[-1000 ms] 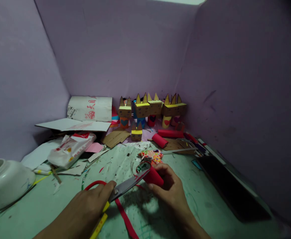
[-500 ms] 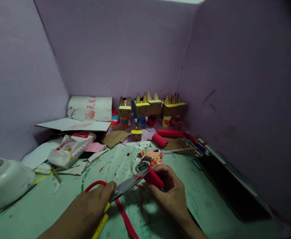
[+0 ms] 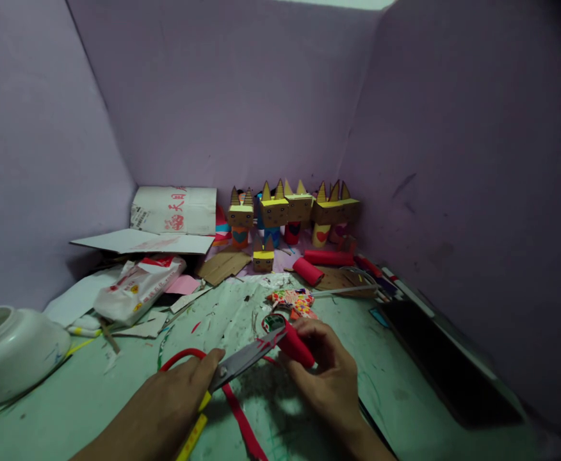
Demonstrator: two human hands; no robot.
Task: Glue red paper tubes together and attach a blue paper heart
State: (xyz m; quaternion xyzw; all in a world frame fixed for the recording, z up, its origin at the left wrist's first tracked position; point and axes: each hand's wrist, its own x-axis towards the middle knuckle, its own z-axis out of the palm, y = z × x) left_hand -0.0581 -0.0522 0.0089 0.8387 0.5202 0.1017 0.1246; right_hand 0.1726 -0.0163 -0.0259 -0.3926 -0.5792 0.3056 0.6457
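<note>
In my left hand (image 3: 177, 390) is a pair of scissors (image 3: 244, 363) with a red handle loop, its fingers wrapped round the handles. The blades point right and reach the near end of a red paper tube (image 3: 298, 349). My right hand (image 3: 333, 368) grips that tube between thumb and fingers, just above the table. Whether the blades bite into the paper I cannot tell. A narrow red strip (image 3: 242, 419) lies under the scissors, and a yellow strip (image 3: 195, 435) shows beside my left hand. Behind the blade tips sits a roll of tape (image 3: 268, 320).
Several cardboard animal figures (image 3: 274, 211) stand against the back wall, near red paper rolls (image 3: 308, 271). A patterned paper piece (image 3: 292, 299) lies mid-table. To the left are a white pot (image 3: 25, 358), a plastic packet (image 3: 131, 291) and cardboard sheets (image 3: 146, 242); to the right, a dark flat panel (image 3: 446, 362).
Almost nothing differs. The scissors and the red tube have barely shifted, and both hands keep their hold; the view has moved very slightly.
</note>
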